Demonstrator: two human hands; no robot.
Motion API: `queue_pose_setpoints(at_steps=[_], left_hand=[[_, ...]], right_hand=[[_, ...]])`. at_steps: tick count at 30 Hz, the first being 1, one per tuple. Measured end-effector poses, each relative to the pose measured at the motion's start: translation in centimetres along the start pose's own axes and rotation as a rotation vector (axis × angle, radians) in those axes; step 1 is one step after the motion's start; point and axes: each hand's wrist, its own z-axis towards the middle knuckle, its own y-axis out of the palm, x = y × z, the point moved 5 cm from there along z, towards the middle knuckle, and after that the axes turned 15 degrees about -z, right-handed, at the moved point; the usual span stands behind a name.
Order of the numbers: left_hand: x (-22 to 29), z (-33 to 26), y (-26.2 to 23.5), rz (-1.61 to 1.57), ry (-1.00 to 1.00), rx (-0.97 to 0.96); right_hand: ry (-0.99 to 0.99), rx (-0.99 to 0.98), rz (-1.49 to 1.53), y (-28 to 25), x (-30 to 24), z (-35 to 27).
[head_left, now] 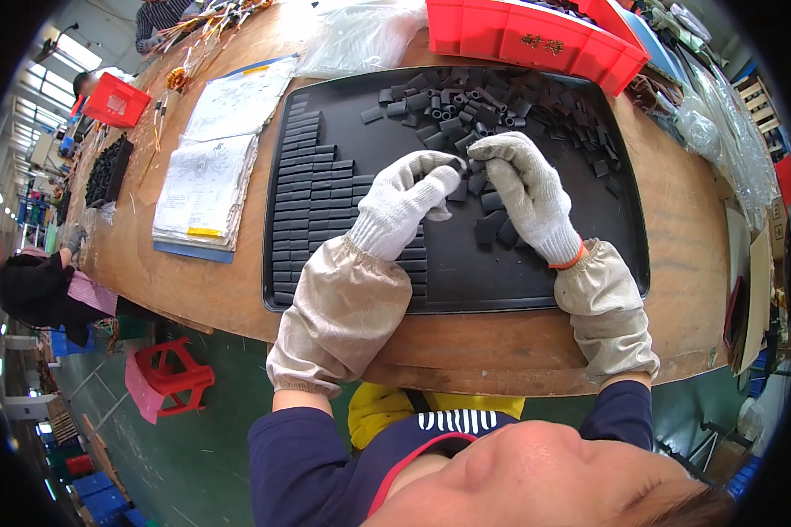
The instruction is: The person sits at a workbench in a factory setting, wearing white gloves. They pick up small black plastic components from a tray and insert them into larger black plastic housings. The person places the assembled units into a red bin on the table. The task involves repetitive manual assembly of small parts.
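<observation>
Both my hands wear white knitted gloves and meet above the middle of a large black tray. My left hand is closed, with a small black tube piece at its fingertips. Just to its right, my right hand is curled in a pinch; what its fingers hold, if anything, is hidden. Short black tubes lie side by side in neat columns on the tray's left part, partly covered by my left hand and sleeve. A loose heap of similar black tubes spreads over the far and right part.
A red bin stands beyond the tray, beside clear plastic bags. Paper drawings lie left on the wooden table. Farther left are a black box of parts, a person and a red stool.
</observation>
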Motion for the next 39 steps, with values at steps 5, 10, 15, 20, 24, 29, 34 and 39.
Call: queue_pose_setpoints(at_steps=[5, 10, 15, 20, 24, 29, 34, 39], left_hand=[[0.4, -0.3, 0.9, -0.055, 0.031, -0.033], [0.0, 0.0, 0.3, -0.043, -0.004, -0.042], [0.0, -0.2, 0.6, 0.016, 0.003, -0.035], [0.4, -0.3, 1.1, 0.058, 0.011, -0.052], [0.7, -0.5, 1.2, 0.088, -0.009, -0.019], [0.2, -0.2, 0.5, -0.031, -0.032, -0.039], [0.5, -0.2, 0.7, -0.052, -0.001, -0.053], [0.8, -0.5, 1.4, 0.082, 0.012, -0.022]], right_hand=[[0.105, 0.068, 0.110, 0.0, 0.1, -0.3], [-0.009, 0.035, -0.126, 0.3, -0.1, 0.0], [-0.023, 0.013, -0.165, 0.5, -0.6, 0.2], [-0.073, 0.006, -0.226, 0.4, -0.5, 0.1], [-0.130, 0.057, -0.305, 0.4, -0.6, 0.2], [-0.170, 0.090, -0.293, 0.4, -1.0, 0.2], [-0.216, 0.064, -0.349, 0.3, -1.1, 0.2], [-0.209, 0.131, -0.380, 0.3, -0.8, 0.2]])
